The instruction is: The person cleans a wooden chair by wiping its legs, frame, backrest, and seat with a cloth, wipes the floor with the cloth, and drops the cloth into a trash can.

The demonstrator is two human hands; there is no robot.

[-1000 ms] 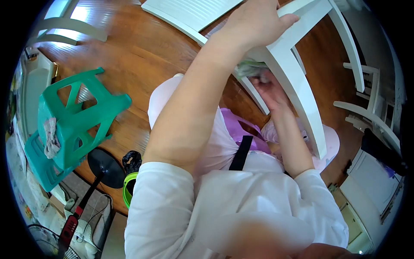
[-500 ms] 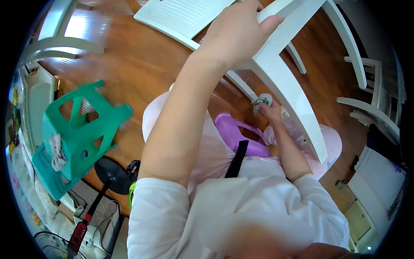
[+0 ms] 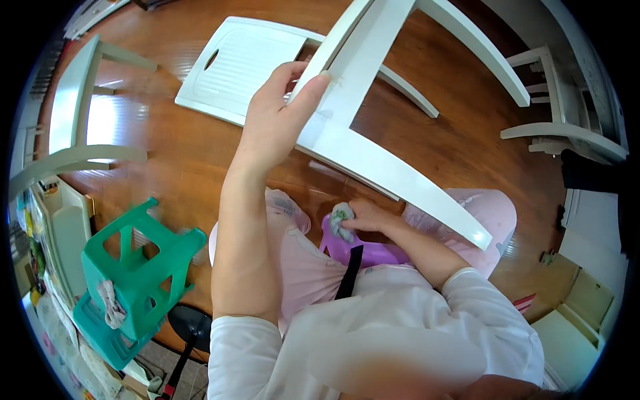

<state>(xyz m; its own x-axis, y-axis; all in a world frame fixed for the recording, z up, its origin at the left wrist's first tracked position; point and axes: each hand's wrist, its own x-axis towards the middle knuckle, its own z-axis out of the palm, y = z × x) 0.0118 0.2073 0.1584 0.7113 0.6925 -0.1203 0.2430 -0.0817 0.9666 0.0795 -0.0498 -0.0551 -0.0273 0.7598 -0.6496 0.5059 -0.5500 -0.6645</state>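
My left hand [image 3: 280, 117] is closed round a rail of an overturned white chair [image 3: 413, 170], its thumb on the inner face and its fingers over the outer side. Curved chair legs point up and toward me, and the ribbed backrest [image 3: 257, 67] with a slot lies at the far side. In my right hand [image 3: 370, 215] is a crumpled grey-green cloth [image 3: 342, 222], held low beneath the chair between my knees. Just under the cloth is a purple plastic stool [image 3: 353, 250], partly hidden by my arm and clothing.
A green plastic stool [image 3: 137, 267] lies tipped on the left with a greyish cloth [image 3: 111, 305] on it. Near it is a round black fan base [image 3: 191, 325]. Other white chairs stand at the left [image 3: 77, 100] and right [image 3: 563, 100] on the wooden floor.
My left hand has shifted left and toward me along with the view, still on the chair. My right hand and the cloth have moved left and lower, over the purple stool.
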